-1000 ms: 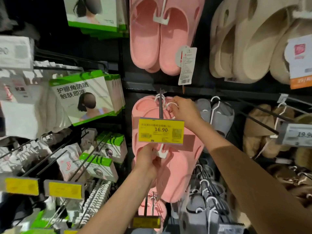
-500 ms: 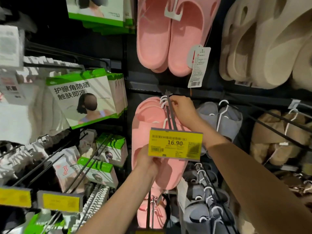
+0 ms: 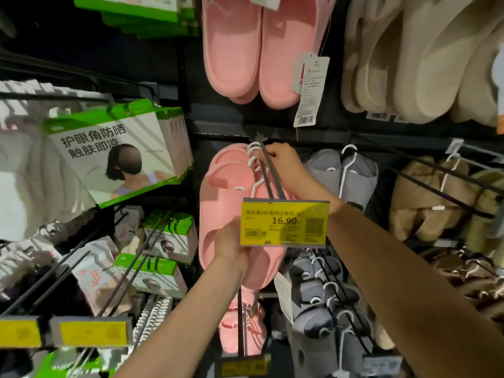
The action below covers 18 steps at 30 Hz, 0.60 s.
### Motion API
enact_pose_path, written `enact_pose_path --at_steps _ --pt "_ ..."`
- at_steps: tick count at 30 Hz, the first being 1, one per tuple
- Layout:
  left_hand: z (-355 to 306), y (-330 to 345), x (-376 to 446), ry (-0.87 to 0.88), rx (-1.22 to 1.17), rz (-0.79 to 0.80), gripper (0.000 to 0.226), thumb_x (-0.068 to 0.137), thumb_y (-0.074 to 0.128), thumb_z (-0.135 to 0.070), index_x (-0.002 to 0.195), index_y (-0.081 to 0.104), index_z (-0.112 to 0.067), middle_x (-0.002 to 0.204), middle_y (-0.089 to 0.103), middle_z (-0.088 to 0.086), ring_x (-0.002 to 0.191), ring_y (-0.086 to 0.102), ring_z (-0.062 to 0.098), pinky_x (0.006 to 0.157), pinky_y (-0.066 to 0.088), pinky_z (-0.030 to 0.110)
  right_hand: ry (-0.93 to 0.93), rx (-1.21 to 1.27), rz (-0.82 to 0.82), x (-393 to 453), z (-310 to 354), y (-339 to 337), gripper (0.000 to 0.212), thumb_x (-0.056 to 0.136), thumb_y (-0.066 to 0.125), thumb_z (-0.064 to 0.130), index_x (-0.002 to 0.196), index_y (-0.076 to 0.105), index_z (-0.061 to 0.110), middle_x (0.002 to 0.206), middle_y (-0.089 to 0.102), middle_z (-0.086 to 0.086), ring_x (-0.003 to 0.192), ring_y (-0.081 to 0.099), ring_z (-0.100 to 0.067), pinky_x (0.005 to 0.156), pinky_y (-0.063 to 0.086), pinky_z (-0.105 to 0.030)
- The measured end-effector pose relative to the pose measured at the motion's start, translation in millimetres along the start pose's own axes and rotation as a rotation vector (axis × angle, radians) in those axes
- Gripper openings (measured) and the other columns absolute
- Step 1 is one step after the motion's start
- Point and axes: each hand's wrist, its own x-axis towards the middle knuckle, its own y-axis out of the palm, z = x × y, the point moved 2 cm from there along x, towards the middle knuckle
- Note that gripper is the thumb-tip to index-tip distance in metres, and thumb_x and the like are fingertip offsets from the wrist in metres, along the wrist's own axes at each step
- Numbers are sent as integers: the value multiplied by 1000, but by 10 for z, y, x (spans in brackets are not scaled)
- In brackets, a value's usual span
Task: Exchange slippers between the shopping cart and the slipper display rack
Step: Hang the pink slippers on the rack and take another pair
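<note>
Boxes (image 3: 117, 151) in green and white, printed with a masked head, are seen hung at the far left of the rack, with smaller packs (image 3: 169, 236) below them and two blurred yellow tags (image 3: 92, 332) at the peg ends. Just right of these, the left hand (image 3: 231, 248) is raised to the lower part of a pink pair (image 3: 226, 203); its fingers are curled round the edge of the slippers, though the fingertips are hidden behind the tag and pair. The pink pair is hung by white hangers (image 3: 253, 156) on a dark peg (image 3: 270, 173) at the middle of the rack, with a yellow price tag (image 3: 285, 223) reading 16.90 fixed at the peg's near end, in front of the slippers. Above, a second pink pair (image 3: 253, 50) is shown hanging with a white barcode label (image 3: 311, 88) beside it. The right hand (image 3: 283, 162) is held at the top of the peg, fingers closed together at the hanger hooks; whether a hook is pinched cannot be told. Further right, grey slippers (image 3: 343, 173) are hung on white hangers, more of them stacked below. Cream slippers (image 3: 425, 64) fill the upper right, and brown fuzzy slippers (image 3: 425, 203) are hung at the far right.
</note>
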Motion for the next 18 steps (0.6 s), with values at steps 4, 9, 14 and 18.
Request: enact_pose_path --at_steps 4,9,14,18 --pt "4 -84 -104 14 223 -186 34 93 42 -2 62 45 -16 59 56 4 54 52 17 46 42 21 -61 -121 -64 -236 62 -141 24 92 54 15 110 66 5 103 62 -15 98 59 -28 87 42 -28" --pt "454 -56 -378 -120 434 -16 23 95 47 -12 73 49 -15 49 57 0 40 49 10 33 33 14 16 -296 -123 -813 -261 -572 29 90 57 15 114 59 -2 113 58 -23 107 55 -34 92 39 -36" --pt "1191 307 -667 -30 1123 509 27 89 53 -20 62 52 -17 62 49 8 56 48 22 63 37 34 220 -453 -150 -2033 -664 -1165 28 89 57 9 113 60 -5 115 57 -25 106 57 -35 90 38 -32" --pt "1832 603 -1166 408 1769 976 23 86 50 -33 83 65 -15 86 67 13 85 62 30 71 45 34 424 -674 -139 -3307 -954 -1723 29 92 52 15 115 58 -2 123 55 -21 113 53 -35 91 38 -40"
